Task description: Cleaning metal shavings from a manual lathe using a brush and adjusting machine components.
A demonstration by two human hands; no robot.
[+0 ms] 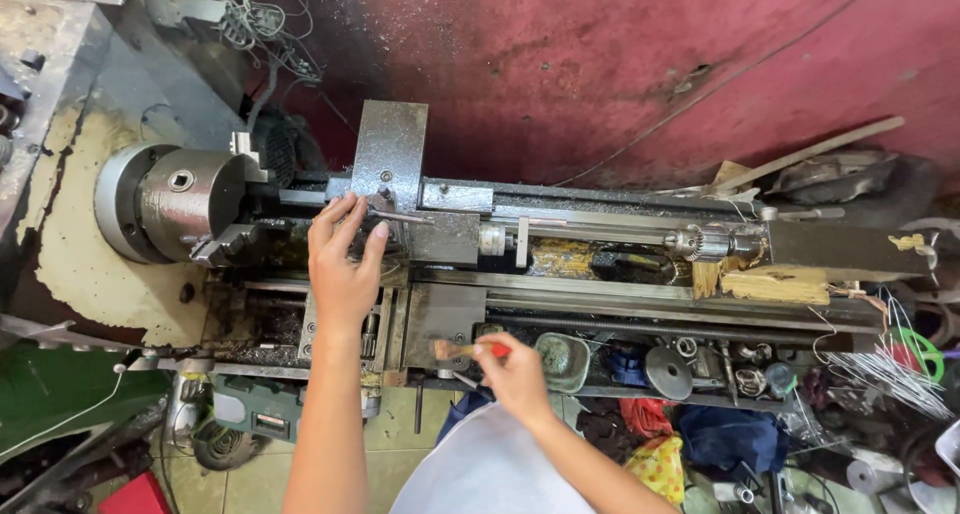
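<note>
I look down on a small metal lathe. My left hand (343,264) rests with spread fingers on the tool post and carriage (390,174), just right of the steel chuck (175,202). The fingertips touch a thin metal rod or tool bit (400,217) that lies on the post. My right hand (515,369) is lower, at the lathe's front edge, and grips a small brush (455,350) with a red handle and tan bristles that point left. The tailstock with a drill chuck (700,242) sits far right on the bed.
A dirty red wall (620,64) stands behind the lathe. A tray at the front right holds a round handwheel (668,371), rags and small parts. Loose wires (890,369) and wooden blocks (775,286) lie at the right. A green tool (255,409) sits on the floor below.
</note>
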